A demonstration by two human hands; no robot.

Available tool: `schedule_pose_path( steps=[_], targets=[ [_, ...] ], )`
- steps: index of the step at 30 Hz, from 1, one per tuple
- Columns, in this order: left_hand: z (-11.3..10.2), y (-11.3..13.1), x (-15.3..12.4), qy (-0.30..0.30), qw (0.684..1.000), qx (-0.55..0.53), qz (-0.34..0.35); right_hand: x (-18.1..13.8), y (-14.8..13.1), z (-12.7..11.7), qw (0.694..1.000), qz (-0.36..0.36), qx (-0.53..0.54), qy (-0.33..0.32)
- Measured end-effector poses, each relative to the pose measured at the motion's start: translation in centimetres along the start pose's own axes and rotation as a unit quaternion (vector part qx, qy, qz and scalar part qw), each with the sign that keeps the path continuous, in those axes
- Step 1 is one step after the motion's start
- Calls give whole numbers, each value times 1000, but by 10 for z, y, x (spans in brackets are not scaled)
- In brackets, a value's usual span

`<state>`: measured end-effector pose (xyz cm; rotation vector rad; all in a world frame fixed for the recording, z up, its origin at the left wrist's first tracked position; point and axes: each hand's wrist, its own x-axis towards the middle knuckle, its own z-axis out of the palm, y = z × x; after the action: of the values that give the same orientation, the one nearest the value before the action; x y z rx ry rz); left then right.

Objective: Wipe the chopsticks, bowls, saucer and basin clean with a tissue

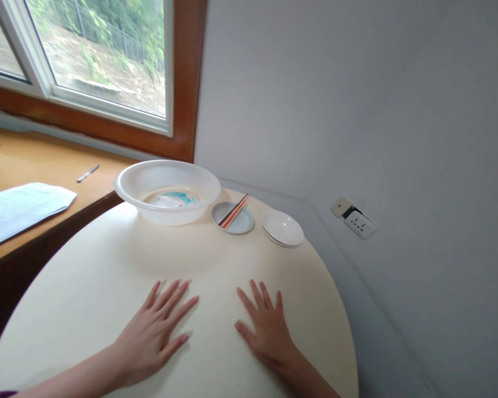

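Note:
My left hand [153, 329] lies palm down on the white round table [87, 282], its fingers spread and nothing in it. To its right, my right hand [266, 326] rests flat in the same way, also with fingers apart. Beyond them stands a translucent plastic basin [170, 215] with something white and blue at its bottom, too unclear to name. Beside the basin, chopsticks [228, 215] in red, white and dark colours lie across a pale grey plate [244, 224]. White dishes [283, 228], apparently stacked, sit farther right.
At the left is a wooden desk [58, 155] with papers [20, 207] and a pen [88, 173]. A window [103, 66] is above it. Walls close in behind and to the right of the table, with a power socket [360, 223] on the right one.

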<state>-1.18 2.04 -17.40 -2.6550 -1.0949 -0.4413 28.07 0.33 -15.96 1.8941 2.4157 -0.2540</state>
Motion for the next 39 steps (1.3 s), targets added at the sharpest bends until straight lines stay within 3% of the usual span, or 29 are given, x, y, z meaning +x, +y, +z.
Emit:
schedule_pose_path(
  steps=[7, 11, 17, 23, 27, 34, 39],
  targets=[
    [2, 1, 5, -14, 999, -33, -13, 2, -1, -9, 998, 13, 5, -58],
    [1, 1, 3, -5, 1000, -7, 1, 5, -3, -29, 988, 14, 29, -152],
    [0, 3, 6, 9, 1000, 13, 11, 17, -5, -62, 946, 15, 60, -319],
    [1, 2, 4, 8, 1000, 1, 15, 24, -2, -66, 931, 6, 55, -360],
    [3, -2, 2, -57, 997, -59, 8, 24, -1, -65, 933, 4, 57, -355],
    [-21, -10, 21, -289, 941, -174, -21, 26, 2, -60, 937, -3, 74, -342],
    [-19, -16, 26, -308, 930, -199, -17, 27, -1, -64, 930, -2, 45, -365]
  ],
)
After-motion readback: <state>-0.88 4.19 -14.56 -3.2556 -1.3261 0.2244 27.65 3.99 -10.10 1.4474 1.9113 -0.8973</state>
